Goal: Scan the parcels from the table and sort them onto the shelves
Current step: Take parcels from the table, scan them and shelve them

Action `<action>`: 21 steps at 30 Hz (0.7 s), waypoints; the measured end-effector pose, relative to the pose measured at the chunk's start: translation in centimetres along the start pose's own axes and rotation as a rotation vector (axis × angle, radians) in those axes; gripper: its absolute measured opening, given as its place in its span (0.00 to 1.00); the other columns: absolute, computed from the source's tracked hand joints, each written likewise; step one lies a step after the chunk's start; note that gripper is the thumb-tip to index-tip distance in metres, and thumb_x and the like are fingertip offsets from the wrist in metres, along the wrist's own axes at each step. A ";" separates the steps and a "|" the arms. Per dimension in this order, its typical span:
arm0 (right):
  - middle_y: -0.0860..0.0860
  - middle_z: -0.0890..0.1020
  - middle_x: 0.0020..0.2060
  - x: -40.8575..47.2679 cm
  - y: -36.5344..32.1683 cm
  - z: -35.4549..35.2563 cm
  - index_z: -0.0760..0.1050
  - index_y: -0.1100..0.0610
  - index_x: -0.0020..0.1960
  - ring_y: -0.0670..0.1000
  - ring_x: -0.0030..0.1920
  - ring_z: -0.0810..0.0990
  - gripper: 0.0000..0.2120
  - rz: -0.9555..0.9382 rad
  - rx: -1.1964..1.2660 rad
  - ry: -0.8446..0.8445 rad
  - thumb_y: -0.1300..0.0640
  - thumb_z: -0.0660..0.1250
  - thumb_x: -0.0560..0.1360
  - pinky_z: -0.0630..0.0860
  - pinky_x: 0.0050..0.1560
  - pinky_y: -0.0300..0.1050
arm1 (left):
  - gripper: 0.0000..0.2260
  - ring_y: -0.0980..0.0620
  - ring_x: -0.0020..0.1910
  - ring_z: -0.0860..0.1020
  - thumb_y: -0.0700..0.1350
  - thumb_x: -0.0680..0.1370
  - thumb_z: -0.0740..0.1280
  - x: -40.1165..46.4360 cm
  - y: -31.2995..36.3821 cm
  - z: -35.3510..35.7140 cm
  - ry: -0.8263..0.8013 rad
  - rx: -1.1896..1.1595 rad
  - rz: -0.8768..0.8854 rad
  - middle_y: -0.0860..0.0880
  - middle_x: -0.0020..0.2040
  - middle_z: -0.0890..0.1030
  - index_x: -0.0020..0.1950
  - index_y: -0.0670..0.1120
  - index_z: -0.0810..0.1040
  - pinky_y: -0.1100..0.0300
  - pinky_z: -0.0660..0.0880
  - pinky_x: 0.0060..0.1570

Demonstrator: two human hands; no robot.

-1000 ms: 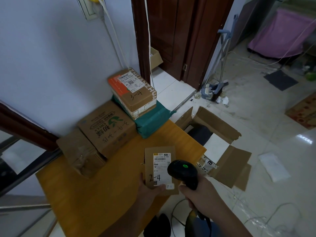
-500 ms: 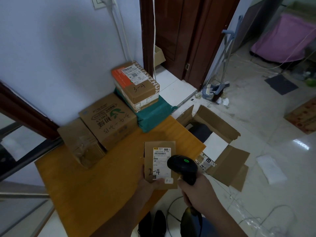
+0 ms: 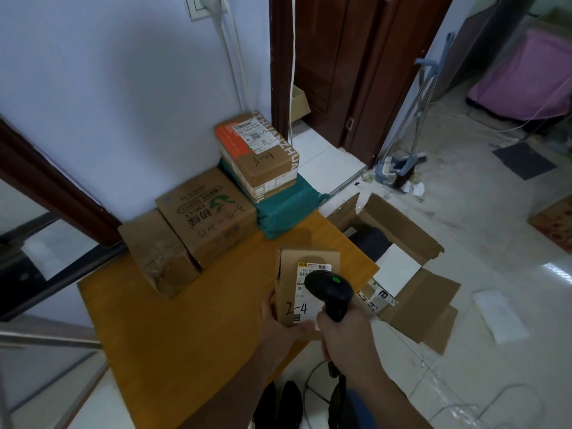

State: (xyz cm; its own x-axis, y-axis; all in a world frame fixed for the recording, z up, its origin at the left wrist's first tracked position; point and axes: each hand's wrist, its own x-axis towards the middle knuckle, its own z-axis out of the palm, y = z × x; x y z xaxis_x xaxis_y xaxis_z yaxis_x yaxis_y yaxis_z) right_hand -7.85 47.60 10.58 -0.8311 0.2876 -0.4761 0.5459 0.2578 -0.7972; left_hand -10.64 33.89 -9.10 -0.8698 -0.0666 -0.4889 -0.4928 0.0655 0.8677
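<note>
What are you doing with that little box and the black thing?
A person is scanning a parcel. The left hand holds a small box marked 2-4 above the table, and the right hand aims a black scanner at its label. Four more parcels sit at the back of the table, unsorted.

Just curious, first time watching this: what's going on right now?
Left hand holds parcel marked 2-4. Right hand grips scanner over its label. Four parcels wait by the wall. Nothing in the way.
</note>
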 end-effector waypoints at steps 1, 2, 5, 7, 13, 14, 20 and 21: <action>0.54 0.76 0.25 0.1 0.0 0.0 0.76 0.57 0.44 0.51 0.25 0.76 0.02 -0.005 -0.004 0.008 0.62 0.68 0.75 0.75 0.30 0.47 | 0.56 0.45 0.67 0.80 0.58 0.51 0.90 0.1 -0.1 0.1 0.012 0.007 0.006 0.52 0.70 0.77 0.71 0.77 0.62 0.39 0.81 0.61; 0.54 0.76 0.26 0.2 0.0 0.0 0.75 0.57 0.44 0.51 0.26 0.76 0.02 -0.011 -0.009 0.011 0.62 0.68 0.75 0.75 0.31 0.48 | 0.57 0.45 0.67 0.80 0.58 0.51 0.90 0.1 -0.3 0.2 0.022 0.008 0.008 0.52 0.70 0.76 0.71 0.77 0.62 0.38 0.81 0.60; 0.55 0.77 0.28 0.4 -0.2 0.0 0.75 0.57 0.45 0.52 0.27 0.76 0.03 -0.021 -0.010 -0.006 0.61 0.69 0.76 0.75 0.31 0.47 | 0.58 0.44 0.66 0.79 0.59 0.49 0.90 0.5 -0.9 0.3 0.038 0.000 -0.013 0.52 0.70 0.74 0.72 0.76 0.62 0.38 0.82 0.59; 0.54 0.77 0.28 0.4 -0.4 0.0 0.75 0.56 0.45 0.51 0.26 0.77 0.03 -0.013 -0.004 -0.004 0.60 0.69 0.76 0.76 0.30 0.46 | 0.58 0.42 0.67 0.79 0.59 0.49 0.91 0.4 -0.7 0.4 0.047 0.004 -0.011 0.50 0.70 0.74 0.72 0.75 0.63 0.37 0.82 0.57; 0.54 0.79 0.29 0.1 -0.7 -0.3 0.75 0.54 0.46 0.51 0.27 0.78 0.04 -0.005 0.017 -0.002 0.61 0.69 0.76 0.79 0.32 0.48 | 0.57 0.46 0.66 0.79 0.64 0.46 0.88 -0.5 0.8 0.5 0.073 0.020 -0.032 0.52 0.68 0.75 0.69 0.77 0.63 0.40 0.82 0.60; 0.53 0.79 0.29 -0.1 -0.9 -0.4 0.75 0.55 0.47 0.50 0.26 0.78 0.04 -0.007 0.025 -0.009 0.61 0.69 0.76 0.78 0.31 0.47 | 0.56 0.47 0.66 0.79 0.64 0.46 0.88 -0.7 1.1 0.5 0.073 0.008 -0.038 0.52 0.68 0.76 0.67 0.79 0.62 0.40 0.82 0.60; 0.55 0.77 0.28 -0.9 -1.1 -0.4 0.75 0.58 0.45 0.50 0.26 0.78 0.03 -0.020 0.000 -0.029 0.62 0.69 0.76 0.79 0.33 0.49 | 0.56 0.47 0.66 0.79 0.62 0.49 0.89 -1.6 2.2 -0.5 0.081 -0.010 -0.059 0.53 0.68 0.76 0.69 0.76 0.62 0.41 0.82 0.60; 0.55 0.77 0.28 -1.0 -1.1 -0.3 0.75 0.58 0.45 0.51 0.27 0.78 0.03 -0.022 -0.004 -0.038 0.62 0.69 0.76 0.79 0.33 0.49 | 0.55 0.47 0.64 0.80 0.57 0.51 0.90 -2.2 3.0 -0.9 0.078 -0.034 -0.063 0.52 0.67 0.76 0.70 0.74 0.62 0.45 0.84 0.57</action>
State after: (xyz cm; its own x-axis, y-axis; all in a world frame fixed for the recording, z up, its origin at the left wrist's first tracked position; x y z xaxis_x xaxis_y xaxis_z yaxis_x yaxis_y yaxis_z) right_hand -7.58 47.32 12.11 -0.8463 0.2463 -0.4724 0.5279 0.2674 -0.8061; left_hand -10.15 33.33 -5.33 -0.8320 -0.1465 -0.5351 -0.5439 0.0252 0.8388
